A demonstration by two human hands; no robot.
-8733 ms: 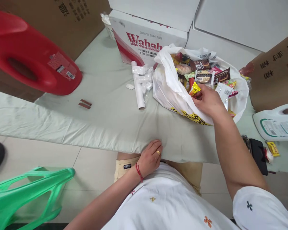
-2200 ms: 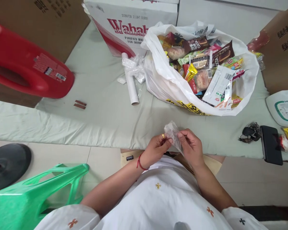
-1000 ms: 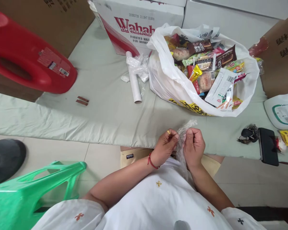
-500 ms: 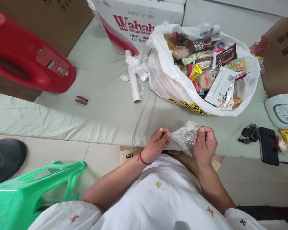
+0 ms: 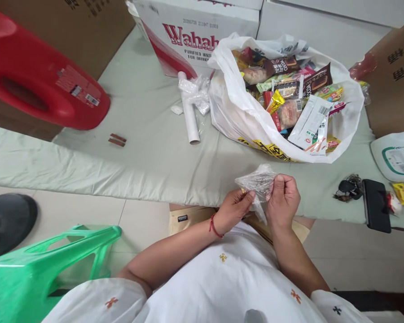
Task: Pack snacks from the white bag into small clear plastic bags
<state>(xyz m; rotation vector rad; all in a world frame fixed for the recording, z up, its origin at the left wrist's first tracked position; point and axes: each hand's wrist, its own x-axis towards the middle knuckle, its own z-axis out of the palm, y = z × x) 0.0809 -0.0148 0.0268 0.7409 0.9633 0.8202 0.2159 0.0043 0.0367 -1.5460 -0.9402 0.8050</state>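
Note:
Crumpled clear plastic film (image 5: 257, 178) is held between my two hands, just past the front edge of the cloth-covered table. My left hand (image 5: 237, 206), with a ring and a red wrist string, pinches its lower left part. My right hand (image 5: 284, 197) is closed on its right side, thumb on top. A loose end of the film hangs between the hands. Beyond them a white plastic bag (image 5: 227, 112) full of wrapped snacks (image 5: 289, 112) stands open. To its left lie a white cardboard tube (image 5: 189, 116) and more crumpled clear plastic (image 5: 200, 92).
A red jug (image 5: 84, 107) and two small brown strips (image 5: 117, 140) are on the table's left. At the right are keys (image 5: 350, 187), a black phone (image 5: 376, 204), a yellow packet (image 5: 402, 193) and a white container (image 5: 399, 154). Boxes (image 5: 191, 27) line the back; a green stool (image 5: 30, 269) stands lower left.
My left hand has moved right, closer to my right hand, and grips the film lower down. The film is now bunched and its left end sticks out above my left hand.

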